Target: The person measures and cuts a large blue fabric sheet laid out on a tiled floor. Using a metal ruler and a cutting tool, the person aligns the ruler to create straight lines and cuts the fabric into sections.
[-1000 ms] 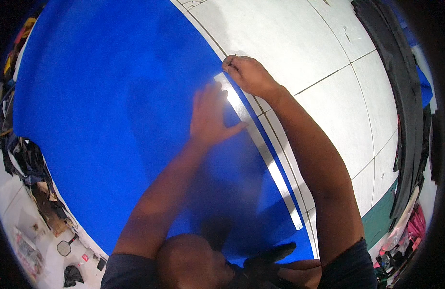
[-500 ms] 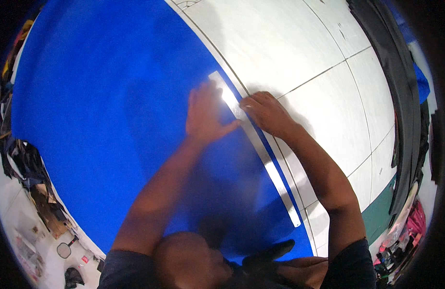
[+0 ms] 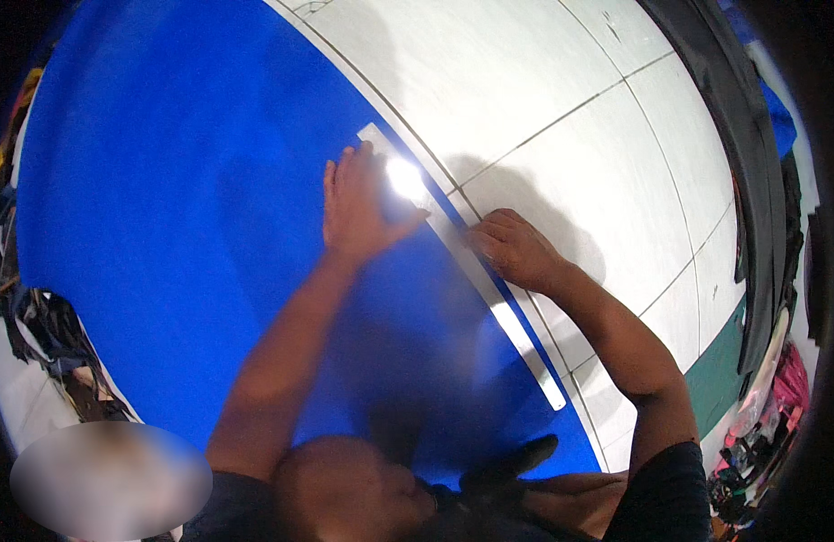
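Observation:
A large blue sheet [image 3: 155, 181], which looks like fabric, lies spread over the white tiled floor. Along its right edge runs a long metal ruler [image 3: 517, 332], slanting from far left to near right, with a narrow blue strip showing beyond it. My left hand [image 3: 358, 199] is open, fingers spread, pressing on the ruler's far part and the sheet beside it. Close to the ruler's right side, at the sheet's edge, is my right hand [image 3: 516, 248], its fingers bent together in a pinch. Whatever sits between those fingertips, if anything, is hidden.
White floor tiles [image 3: 562, 163] with dark joints extend to the right. Long black rolled or folded material [image 3: 751, 181] lies at the far right, beside a green patch [image 3: 720, 366]. Dark scraps [image 3: 46, 325] lie along the left edge. Mixed items, some pink [image 3: 787, 379], are heaped at lower right.
My right hand has moved nearer along the ruler's edge. The left hand keeps its place on the ruler. The whole view has shifted slightly.

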Demonstrator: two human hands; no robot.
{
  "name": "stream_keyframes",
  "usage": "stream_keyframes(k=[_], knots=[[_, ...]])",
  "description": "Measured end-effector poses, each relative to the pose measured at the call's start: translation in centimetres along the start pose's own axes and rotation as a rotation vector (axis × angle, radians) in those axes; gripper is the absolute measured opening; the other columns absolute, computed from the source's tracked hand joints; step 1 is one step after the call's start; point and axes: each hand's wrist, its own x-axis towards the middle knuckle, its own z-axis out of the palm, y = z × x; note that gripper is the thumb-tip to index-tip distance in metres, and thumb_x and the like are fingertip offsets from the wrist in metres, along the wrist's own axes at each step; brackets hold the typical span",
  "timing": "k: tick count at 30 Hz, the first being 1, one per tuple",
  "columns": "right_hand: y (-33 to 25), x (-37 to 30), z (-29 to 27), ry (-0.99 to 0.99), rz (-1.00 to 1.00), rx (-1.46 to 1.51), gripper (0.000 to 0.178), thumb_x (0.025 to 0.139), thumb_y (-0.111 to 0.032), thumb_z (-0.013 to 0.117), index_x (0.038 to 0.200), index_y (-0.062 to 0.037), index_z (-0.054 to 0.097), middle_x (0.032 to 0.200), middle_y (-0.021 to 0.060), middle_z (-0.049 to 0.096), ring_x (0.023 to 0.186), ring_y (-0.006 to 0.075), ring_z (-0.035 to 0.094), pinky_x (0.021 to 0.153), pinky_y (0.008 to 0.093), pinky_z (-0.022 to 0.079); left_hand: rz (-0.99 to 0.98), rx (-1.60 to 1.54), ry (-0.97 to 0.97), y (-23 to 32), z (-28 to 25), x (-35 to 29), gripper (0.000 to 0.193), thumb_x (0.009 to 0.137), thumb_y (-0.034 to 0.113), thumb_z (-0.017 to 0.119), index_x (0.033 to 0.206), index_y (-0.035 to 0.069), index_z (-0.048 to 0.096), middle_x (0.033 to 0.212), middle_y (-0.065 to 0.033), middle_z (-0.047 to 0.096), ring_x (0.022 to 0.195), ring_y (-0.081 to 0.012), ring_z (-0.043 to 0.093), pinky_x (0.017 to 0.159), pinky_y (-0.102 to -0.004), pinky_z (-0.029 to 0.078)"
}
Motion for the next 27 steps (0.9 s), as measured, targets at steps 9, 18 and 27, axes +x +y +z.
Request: stream_keyframes(k=[9,18,27], knots=[[0.4,2.9,-0.3,0.096,-0.064,-0.036,0.016,0.091,-0.014,0.058,0.104,-0.0089,0.066,0.097,0.0099,0.068,0.097,0.0293,0.065,0.088,0.0436,0.050,0.031,0.045,0.000,-0.9,0.6,-0.1,0.098,0.070,0.060,0.082,0.140,0.000,0.047,0.152,-0.0236,0.039,0.146,-0.0414,0.030,0.121,-0.0577,0.017],[-2.6,-7.6,-0.9,-0.079,-0.005,0.073,0.018,0.090,-0.012,0.059,0.106,-0.0087,0.065,0.102,0.0114,0.067,0.098,0.0299,0.064,0.095,0.0449,0.049,0.014,0.052,-0.027,-0.4,0.2,0.1,0.096,0.072,0.058,0.082,0.140,0.000,0.047,0.153,-0.0237,0.038,0.147,-0.0411,0.029,0.122,-0.0572,0.017],[1.2,8.2,-0.4,0.097,0.031,-0.075,0.027,0.093,-0.019,0.057,0.114,-0.0083,0.069,0.107,0.0121,0.072,0.104,0.0286,0.067,0.092,0.0426,0.051,0.011,0.040,-0.028,-0.7,1.0,0.0,0.096,0.072,0.059,0.079,0.142,0.001,0.047,0.155,-0.0217,0.037,0.148,-0.0382,0.028,0.123,-0.0547,0.014]])
